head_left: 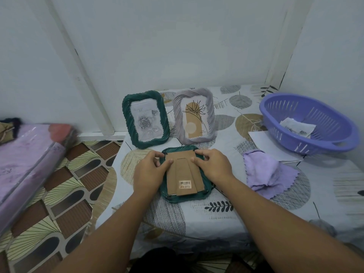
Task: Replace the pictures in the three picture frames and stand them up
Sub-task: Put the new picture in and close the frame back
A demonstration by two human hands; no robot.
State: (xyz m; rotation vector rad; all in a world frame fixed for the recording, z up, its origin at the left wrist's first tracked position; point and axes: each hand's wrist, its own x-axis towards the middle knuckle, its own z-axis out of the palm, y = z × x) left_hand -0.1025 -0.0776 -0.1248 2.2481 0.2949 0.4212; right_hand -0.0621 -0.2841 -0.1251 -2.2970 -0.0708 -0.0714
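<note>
On table (pixel 197 219): two frames upright, third frame (pixel 185 198) face-down; both hands, left (pixel 150 172) and right (pixel 214 167), pinch its backing.

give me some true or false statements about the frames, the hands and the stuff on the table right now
1. Two frames stand upright behind the hands. True: the dark green frame and the grey frame.
2. The third frame lies picture side up. False: it lies face down, its cardboard back showing.
3. Both hands are on that frame. True: the left hand and right hand touch its back near the top.
4. The purple basket is empty. False: paper lies inside.
5. The purple cloth lies left of the hands. False: it lies to their right.
</note>
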